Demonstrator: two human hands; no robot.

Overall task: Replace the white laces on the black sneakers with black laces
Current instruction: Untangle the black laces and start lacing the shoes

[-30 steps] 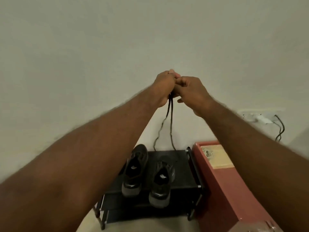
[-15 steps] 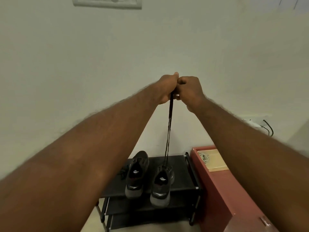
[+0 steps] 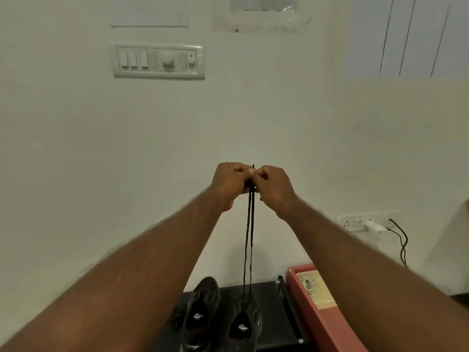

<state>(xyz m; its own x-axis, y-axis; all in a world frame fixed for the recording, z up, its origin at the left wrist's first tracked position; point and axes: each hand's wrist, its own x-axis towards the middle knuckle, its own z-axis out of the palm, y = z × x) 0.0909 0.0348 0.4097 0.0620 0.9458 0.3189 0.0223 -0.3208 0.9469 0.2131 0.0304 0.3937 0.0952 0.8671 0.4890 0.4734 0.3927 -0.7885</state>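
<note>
Both ends of a black lace (image 3: 248, 240) are pinched side by side between my left hand (image 3: 229, 184) and my right hand (image 3: 272, 188), held out at arm's length in front of the wall. Its two strands hang straight down to the right black sneaker (image 3: 245, 326) on a black shoe rack (image 3: 276, 313). The left black sneaker (image 3: 200, 313) stands beside it with no lace that I can see. Another black lace (image 3: 176, 317) lies bunched on the rack, left of that shoe. Coiled white laces (image 3: 308, 284) rest on a red cabinet (image 3: 327, 323).
The red cabinet stands tight against the rack's right side. A switch panel (image 3: 157, 61) is on the wall above left. A wall socket (image 3: 360, 222) with a white plug and a dark cable (image 3: 402, 243) sits at the right. A window pane (image 3: 406, 34) is at the top right.
The view has tilted upward, so the switch panel and window now show and the rack sits at the bottom edge. Both hands still pinch the lace ends together; the strands now hang straight.
</note>
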